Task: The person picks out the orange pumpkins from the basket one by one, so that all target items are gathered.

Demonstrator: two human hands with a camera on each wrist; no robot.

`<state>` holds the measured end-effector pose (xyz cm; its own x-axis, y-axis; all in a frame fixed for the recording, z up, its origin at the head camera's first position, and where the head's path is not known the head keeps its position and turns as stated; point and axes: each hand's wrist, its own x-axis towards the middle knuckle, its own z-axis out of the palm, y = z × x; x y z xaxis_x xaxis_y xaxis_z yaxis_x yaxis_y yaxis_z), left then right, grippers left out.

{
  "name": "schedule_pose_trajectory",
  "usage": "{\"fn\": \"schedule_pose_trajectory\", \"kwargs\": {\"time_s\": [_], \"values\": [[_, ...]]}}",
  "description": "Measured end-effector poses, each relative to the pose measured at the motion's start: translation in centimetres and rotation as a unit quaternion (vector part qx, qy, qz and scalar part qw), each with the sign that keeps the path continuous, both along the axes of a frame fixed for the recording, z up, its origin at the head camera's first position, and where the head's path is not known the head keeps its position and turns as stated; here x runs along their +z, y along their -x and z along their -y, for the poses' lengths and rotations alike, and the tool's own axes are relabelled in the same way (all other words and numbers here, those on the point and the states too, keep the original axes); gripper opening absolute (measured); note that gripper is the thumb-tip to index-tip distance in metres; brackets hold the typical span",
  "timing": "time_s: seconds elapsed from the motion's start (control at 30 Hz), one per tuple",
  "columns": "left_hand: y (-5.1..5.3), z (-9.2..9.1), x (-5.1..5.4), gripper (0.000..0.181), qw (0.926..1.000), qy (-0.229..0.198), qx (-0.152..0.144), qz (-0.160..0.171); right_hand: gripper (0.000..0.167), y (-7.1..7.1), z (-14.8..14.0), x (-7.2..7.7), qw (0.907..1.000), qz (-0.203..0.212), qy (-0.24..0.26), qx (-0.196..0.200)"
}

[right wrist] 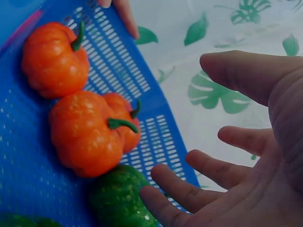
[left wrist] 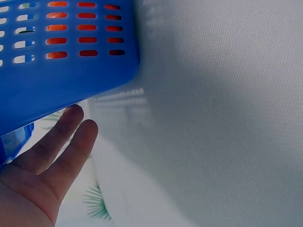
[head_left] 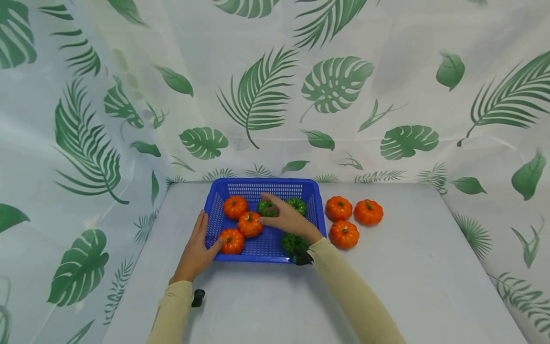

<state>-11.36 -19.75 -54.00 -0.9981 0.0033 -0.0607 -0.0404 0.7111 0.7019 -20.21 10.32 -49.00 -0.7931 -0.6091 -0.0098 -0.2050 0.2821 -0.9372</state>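
Note:
A blue plastic basket (head_left: 258,258) with slotted walls holds three orange pumpkins (head_left: 235,207) on its left side and three green pumpkins (head_left: 294,243) on its right. At the basket's front left corner is my left hand (head_left: 195,251), its fingers straight along the outside and its thumb over the rim; in the left wrist view two fingertips touch under the rim. My right hand (head_left: 290,220) hovers over the basket with fingers spread and nothing held, as the right wrist view shows. It partly covers a green pumpkin (head_left: 265,207).
Three more orange pumpkins (head_left: 344,234) sit together on the white table (head_left: 412,267), just right of the basket. A leaf-patterned curtain (head_left: 275,110) rises behind the table and along its sides. Small black devices (head_left: 198,298) are at both wrists.

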Motion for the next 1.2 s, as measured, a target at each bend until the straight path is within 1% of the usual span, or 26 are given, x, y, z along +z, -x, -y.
{"fn": "schedule_pose_trajectory", "kwargs": {"time_s": [0.07, 0.23, 0.4, 0.53, 0.67, 0.8, 0.9, 1.03, 1.2], "values": [[0.1, 0.0, 0.0, 0.096, 1.0, 0.0, 0.0, -0.001, 0.079, 0.2, 0.3, -0.2, 1.0, 0.002, 0.001, 0.005], [0.2, 0.1, 0.1, 0.096, 1.0, -0.002, -0.002, -0.003, 0.08, 0.9, 1.3, -0.6, 0.9997, -0.009, -0.013, 0.017], [0.4, 0.1, 0.1, 0.096, 1.0, 0.001, -0.007, -0.004, 0.081, 1.8, 2.5, -1.0, 0.9987, -0.009, -0.035, 0.036], [0.4, 0.1, 0.2, 0.096, 1.0, 0.0, -0.008, -0.002, 0.078, 2.3, 3.4, -1.7, 0.9961, -0.011, -0.066, 0.058], [0.4, 0.1, 0.2, 0.096, 1.0, 0.002, -0.008, -0.002, 0.073, 2.6, 4.3, -2.2, 0.9907, -0.037, -0.107, 0.075], [0.3, 0.1, 0.3, 0.096, 1.0, 0.001, -0.007, -0.006, 0.072, 2.7, 5.0, -2.2, 0.9845, -0.068, -0.138, 0.085], [0.3, 0.1, 0.2, 0.096, 1.0, -0.003, -0.006, -0.005, 0.072, 2.7, 5.5, -2.1, 0.9795, -0.08, -0.158, 0.095], [0.2, 0.1, 0.0, 0.096, 1.0, -0.002, -0.006, -0.001, 0.069, 2.6, 5.8, -2.0, 0.9754, -0.087, -0.172, 0.108], [0.1, 0.1, -0.3, 0.096, 0.9999, -0.007, -0.004, -0.009, 0.064, 2.6, 6.0, -2.1, 0.9693, -0.121, -0.181, 0.115]]}}
